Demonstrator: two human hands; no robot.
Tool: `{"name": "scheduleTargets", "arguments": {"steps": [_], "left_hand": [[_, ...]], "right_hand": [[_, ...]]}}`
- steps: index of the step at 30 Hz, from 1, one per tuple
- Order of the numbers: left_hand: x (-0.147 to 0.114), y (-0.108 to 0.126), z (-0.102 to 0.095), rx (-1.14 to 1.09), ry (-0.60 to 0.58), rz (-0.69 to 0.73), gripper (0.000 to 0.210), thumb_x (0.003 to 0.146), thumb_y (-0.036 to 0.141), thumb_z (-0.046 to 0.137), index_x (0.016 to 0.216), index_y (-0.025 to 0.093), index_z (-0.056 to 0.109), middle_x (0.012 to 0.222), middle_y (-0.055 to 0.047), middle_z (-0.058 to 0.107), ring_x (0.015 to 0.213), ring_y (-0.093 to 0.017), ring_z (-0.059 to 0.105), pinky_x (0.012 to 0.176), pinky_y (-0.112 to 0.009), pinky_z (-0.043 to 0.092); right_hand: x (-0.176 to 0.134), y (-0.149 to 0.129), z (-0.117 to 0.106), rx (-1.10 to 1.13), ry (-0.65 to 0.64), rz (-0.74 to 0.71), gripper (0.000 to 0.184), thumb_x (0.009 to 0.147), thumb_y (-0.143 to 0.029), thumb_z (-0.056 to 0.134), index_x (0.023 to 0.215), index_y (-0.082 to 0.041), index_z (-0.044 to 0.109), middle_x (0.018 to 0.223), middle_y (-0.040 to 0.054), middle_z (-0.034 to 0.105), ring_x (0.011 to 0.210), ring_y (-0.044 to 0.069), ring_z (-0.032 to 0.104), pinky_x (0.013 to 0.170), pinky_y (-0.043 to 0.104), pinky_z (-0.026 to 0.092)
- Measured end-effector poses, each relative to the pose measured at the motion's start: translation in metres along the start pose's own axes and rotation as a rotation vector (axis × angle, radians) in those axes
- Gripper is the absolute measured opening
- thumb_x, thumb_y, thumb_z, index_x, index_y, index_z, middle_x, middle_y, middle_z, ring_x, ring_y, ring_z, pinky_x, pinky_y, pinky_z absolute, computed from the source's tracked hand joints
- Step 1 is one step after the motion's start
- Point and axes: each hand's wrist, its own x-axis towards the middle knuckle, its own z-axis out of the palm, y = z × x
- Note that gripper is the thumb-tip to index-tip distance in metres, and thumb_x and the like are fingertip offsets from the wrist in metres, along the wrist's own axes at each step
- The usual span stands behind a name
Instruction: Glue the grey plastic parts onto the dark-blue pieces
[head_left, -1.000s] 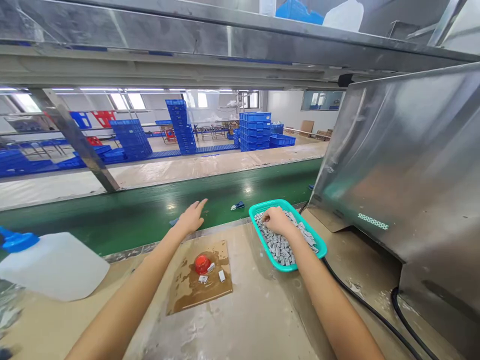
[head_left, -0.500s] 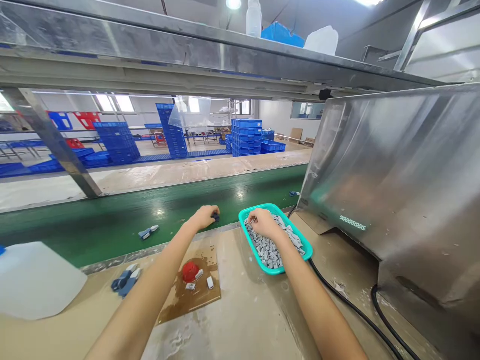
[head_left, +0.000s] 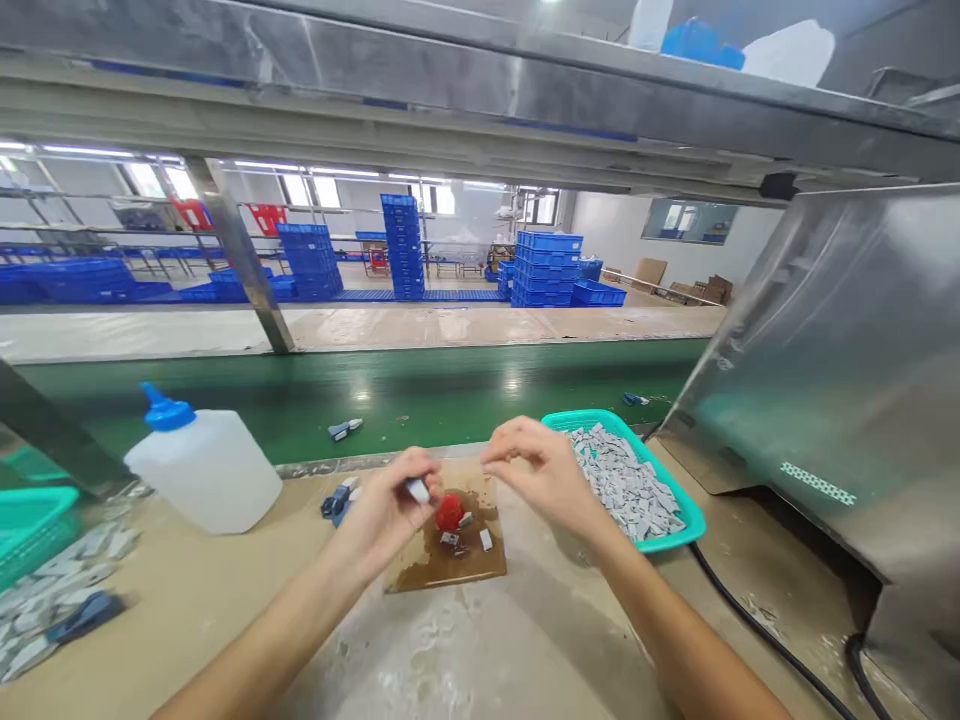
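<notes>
My left hand (head_left: 390, 510) is closed around a small plastic part (head_left: 418, 490), whose pale end shows between the fingers; the rest is hidden. To its right, my right hand (head_left: 544, 470) holds thumb and fingertips together in a pinch, and whatever is in them is too small to make out. Below and between the hands lies a wet brown board (head_left: 442, 572) bearing a red round thing (head_left: 450, 513) and several small grey pieces (head_left: 486, 540). Beside my right hand, a turquoise basket (head_left: 694, 525) is full of small grey plastic pieces (head_left: 630, 480).
A white bottle with a blue nozzle (head_left: 210, 470) stands left, near blue-and-white parts (head_left: 337, 502). More parts (head_left: 67, 590) lie by another turquoise basket (head_left: 37, 520). Behind runs a green conveyor belt (head_left: 450, 390). A metal housing (head_left: 832, 340) and black cable (head_left: 757, 620) are right.
My left hand has come back from the belt's edge with the part. My right hand has left the basket and moved left toward it. The view has turned left.
</notes>
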Motion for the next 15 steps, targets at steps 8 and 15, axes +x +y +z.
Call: {"name": "scheduleTargets", "arguments": {"steps": [8,15], "left_hand": [[-0.011,-0.002,-0.002,0.359,-0.352,-0.005,0.024,0.059,0.028,0.07,0.064,0.015,0.051,0.054,0.005,0.044,0.046,-0.002,0.036,0.04,-0.013,0.027],[-0.004,-0.002,-0.012,0.548,-0.275,0.227,0.021,0.058,0.027,0.069,0.063,0.016,0.052,0.053,0.007,0.045,0.044,-0.004,0.039,0.044,-0.019,0.032]], "right_hand": [[-0.017,-0.024,0.022,-0.237,-0.029,-0.31,0.018,0.076,-0.009,0.05,0.077,-0.021,0.063,0.077,0.0029,0.062,0.07,0.012,0.059,0.063,0.023,0.049],[-0.015,-0.015,0.019,-0.351,-0.074,-0.388,0.018,0.077,-0.007,0.047,0.08,-0.018,0.061,0.077,0.0049,0.061,0.071,0.013,0.058,0.063,0.024,0.049]]}}
